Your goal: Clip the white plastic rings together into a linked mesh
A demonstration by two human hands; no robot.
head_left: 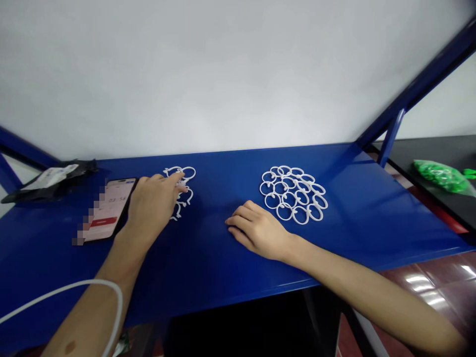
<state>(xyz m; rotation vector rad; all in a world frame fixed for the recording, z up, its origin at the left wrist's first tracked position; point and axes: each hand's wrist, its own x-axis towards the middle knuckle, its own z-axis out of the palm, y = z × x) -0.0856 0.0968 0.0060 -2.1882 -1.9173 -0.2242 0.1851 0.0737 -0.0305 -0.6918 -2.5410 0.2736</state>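
My left hand is over a small pile of white plastic strips, curved and open-ended with small knobs, with one closed loop among them. Its thumb and index finger are apart at the pile, and the hand hides part of it. Resting on the blue table, my right hand has its fingers loosely extended and holds nothing visible. To its right lies a cluster of closed white plastic rings, several of them overlapping.
A phone lies beside my left wrist, partly pixelated. Farther left is a black plastic package. A white cable crosses my left forearm. Blue frame bars rise at the right, and a bag of green pieces sits on a dark surface beyond.
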